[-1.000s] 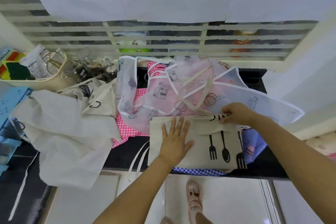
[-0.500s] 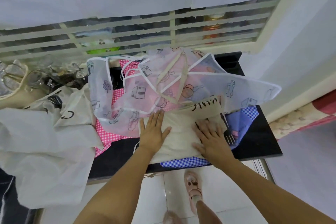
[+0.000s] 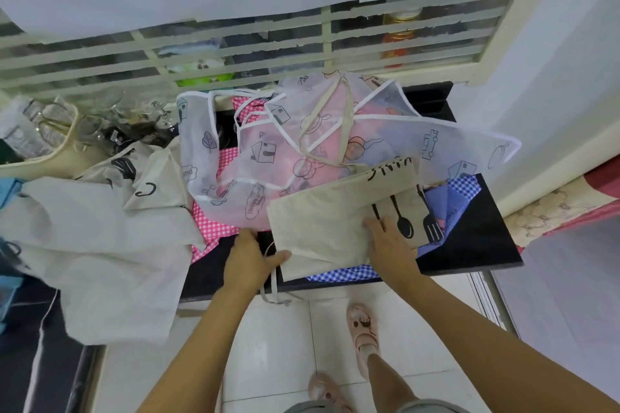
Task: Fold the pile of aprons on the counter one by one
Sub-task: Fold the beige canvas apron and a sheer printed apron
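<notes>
- Left hand (image 3: 250, 261) has quit lying flat on the beige apron (image 3: 322, 228) and dropped to its near-left corner. Thumb sits over the cloth; fingers are underneath, out of sight. Right hand (image 3: 392, 245) unchanged: spread flat, pressing the fold beside the cutlery print.
- Apron is folded and tilted at the front edge of the black surface (image 3: 476, 238). It rests on a blue check cloth (image 3: 342, 273) and touches the translucent apron (image 3: 302, 144) of the pile behind.
- Risk: ties (image 3: 273, 288) hang off the edge below my left hand. If I lift or turn that corner they may drag, snag, or end up outside the fold.
- Risk: nothing holds the lettered flap at top right. If the right hand eases, it likely springs open.
- Risk: sliding the bundle could pull the blue check cloth over the edge.
- Risk: white apron (image 3: 100, 245) at left already drapes over the edge. An elbow bump may drop it to the floor.
</notes>
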Action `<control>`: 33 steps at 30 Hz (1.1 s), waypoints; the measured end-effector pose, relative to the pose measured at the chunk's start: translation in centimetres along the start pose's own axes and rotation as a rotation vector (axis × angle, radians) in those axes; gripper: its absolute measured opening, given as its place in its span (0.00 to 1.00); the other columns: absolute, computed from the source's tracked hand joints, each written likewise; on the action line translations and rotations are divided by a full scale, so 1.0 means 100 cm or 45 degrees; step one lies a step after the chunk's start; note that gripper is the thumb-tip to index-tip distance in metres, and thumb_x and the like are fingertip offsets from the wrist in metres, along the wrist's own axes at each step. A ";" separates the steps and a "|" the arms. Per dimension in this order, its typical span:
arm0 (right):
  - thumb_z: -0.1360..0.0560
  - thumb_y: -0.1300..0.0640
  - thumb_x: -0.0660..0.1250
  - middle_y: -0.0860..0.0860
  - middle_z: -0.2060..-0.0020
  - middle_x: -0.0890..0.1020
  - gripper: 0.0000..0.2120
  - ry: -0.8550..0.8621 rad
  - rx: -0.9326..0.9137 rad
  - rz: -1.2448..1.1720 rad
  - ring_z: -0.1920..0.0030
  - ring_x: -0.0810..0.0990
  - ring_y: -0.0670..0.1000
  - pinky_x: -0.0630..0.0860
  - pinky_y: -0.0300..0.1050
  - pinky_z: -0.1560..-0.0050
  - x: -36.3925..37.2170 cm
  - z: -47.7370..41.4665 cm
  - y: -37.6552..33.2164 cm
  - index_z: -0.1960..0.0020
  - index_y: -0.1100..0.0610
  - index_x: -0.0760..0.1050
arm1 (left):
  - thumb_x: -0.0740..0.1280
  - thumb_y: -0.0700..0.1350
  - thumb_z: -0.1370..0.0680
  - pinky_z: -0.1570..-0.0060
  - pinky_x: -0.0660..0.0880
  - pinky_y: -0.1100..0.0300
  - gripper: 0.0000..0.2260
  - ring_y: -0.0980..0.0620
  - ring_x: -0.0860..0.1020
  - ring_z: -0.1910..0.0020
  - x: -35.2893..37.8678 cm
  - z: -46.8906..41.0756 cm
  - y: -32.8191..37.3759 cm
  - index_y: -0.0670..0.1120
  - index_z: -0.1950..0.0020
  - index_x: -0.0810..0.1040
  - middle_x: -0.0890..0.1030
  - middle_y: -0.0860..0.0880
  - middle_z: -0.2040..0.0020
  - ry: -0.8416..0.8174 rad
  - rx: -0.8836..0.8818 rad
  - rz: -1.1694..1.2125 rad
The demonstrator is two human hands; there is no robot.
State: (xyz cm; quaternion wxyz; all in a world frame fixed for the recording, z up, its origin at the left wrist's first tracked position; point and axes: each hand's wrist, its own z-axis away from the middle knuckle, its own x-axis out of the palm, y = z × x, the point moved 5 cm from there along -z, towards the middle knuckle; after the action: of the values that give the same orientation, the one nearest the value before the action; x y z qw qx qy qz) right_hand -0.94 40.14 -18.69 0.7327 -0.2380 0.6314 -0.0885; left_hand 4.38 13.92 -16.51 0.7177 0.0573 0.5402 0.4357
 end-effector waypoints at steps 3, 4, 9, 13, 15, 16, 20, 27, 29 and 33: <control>0.28 0.68 0.63 0.60 0.51 0.71 0.17 -0.029 0.039 -0.003 0.62 0.69 0.54 0.69 0.45 0.61 0.007 0.000 -0.004 0.40 0.63 0.71 | 0.76 0.55 0.30 0.63 0.69 0.61 0.24 0.50 0.77 0.54 0.024 0.034 -0.026 0.45 0.46 0.67 0.76 0.50 0.52 -0.173 -0.004 -0.203; 0.28 0.67 0.63 0.60 0.49 0.71 0.17 -0.050 0.046 0.004 0.62 0.70 0.55 0.71 0.47 0.60 0.009 0.000 -0.006 0.39 0.63 0.70 | 0.75 0.55 0.29 0.66 0.67 0.63 0.21 0.51 0.76 0.56 0.029 0.040 -0.030 0.47 0.49 0.67 0.76 0.50 0.55 -0.187 0.028 -0.261; 0.23 0.62 0.60 0.62 0.39 0.69 0.19 -0.161 0.048 0.130 0.53 0.76 0.58 0.75 0.50 0.50 0.009 0.002 -0.014 0.33 0.62 0.65 | 0.70 0.46 0.24 0.62 0.67 0.64 0.07 0.51 0.77 0.58 0.027 0.047 -0.041 0.48 0.59 0.73 0.77 0.47 0.54 -0.078 0.045 -0.287; 0.21 0.58 0.58 0.61 0.36 0.66 0.21 -0.258 0.055 0.295 0.46 0.74 0.57 0.72 0.45 0.46 0.006 0.004 -0.024 0.30 0.60 0.59 | 0.73 0.49 0.27 0.59 0.70 0.61 0.13 0.51 0.76 0.55 0.022 0.047 -0.037 0.45 0.49 0.73 0.76 0.48 0.51 0.076 0.007 -0.062; 0.21 0.59 0.57 0.60 0.37 0.67 0.22 -0.271 0.031 0.326 0.45 0.73 0.56 0.69 0.44 0.46 0.004 0.007 -0.031 0.29 0.59 0.58 | 0.72 0.48 0.27 0.56 0.71 0.61 0.17 0.50 0.75 0.50 0.028 0.045 -0.032 0.43 0.42 0.73 0.75 0.46 0.47 0.062 0.046 -0.071; 0.21 0.59 0.57 0.60 0.37 0.67 0.23 -0.278 0.017 0.328 0.44 0.72 0.56 0.68 0.45 0.45 0.005 0.010 -0.033 0.28 0.58 0.57 | 0.72 0.46 0.26 0.54 0.70 0.61 0.17 0.49 0.74 0.48 0.031 0.045 -0.028 0.42 0.41 0.73 0.74 0.45 0.46 0.064 0.067 -0.104; 0.21 0.58 0.57 0.63 0.30 0.60 0.29 -0.395 0.005 0.360 0.36 0.67 0.60 0.67 0.49 0.37 0.014 0.023 -0.039 0.24 0.57 0.50 | 0.66 0.43 0.22 0.50 0.68 0.60 0.07 0.45 0.69 0.46 0.034 0.043 -0.022 0.41 0.47 0.76 0.72 0.43 0.48 0.161 0.084 -0.171; 0.22 0.58 0.59 0.63 0.27 0.54 0.32 -0.500 0.013 0.373 0.30 0.60 0.62 0.64 0.54 0.31 0.014 0.030 -0.038 0.23 0.57 0.47 | 0.65 0.40 0.25 0.65 0.71 0.61 0.11 0.51 0.73 0.72 0.011 0.035 -0.050 0.42 0.67 0.74 0.75 0.46 0.70 -0.203 -0.325 0.239; 0.24 0.60 0.60 0.61 0.27 0.55 0.30 -0.446 -0.043 0.391 0.32 0.61 0.61 0.65 0.52 0.33 0.012 0.033 -0.053 0.25 0.57 0.52 | 0.66 0.40 0.25 0.66 0.70 0.63 0.10 0.50 0.72 0.70 -0.001 0.035 -0.060 0.42 0.66 0.73 0.73 0.46 0.68 -0.354 -0.339 0.130; 0.25 0.64 0.62 0.52 0.34 0.66 0.18 -0.293 -0.326 0.051 0.40 0.68 0.50 0.71 0.41 0.41 0.013 0.042 -0.100 0.35 0.57 0.68 | 0.69 0.44 0.24 0.69 0.64 0.64 0.09 0.53 0.68 0.69 -0.026 0.037 -0.059 0.42 0.63 0.75 0.70 0.48 0.67 -0.441 -0.324 -0.001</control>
State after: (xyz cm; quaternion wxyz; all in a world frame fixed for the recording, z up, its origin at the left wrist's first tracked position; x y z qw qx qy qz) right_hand 5.09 31.84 -14.89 0.7654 -0.3252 0.5542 0.0350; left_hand 10.65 10.00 -16.37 0.8013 0.0400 0.3496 0.4838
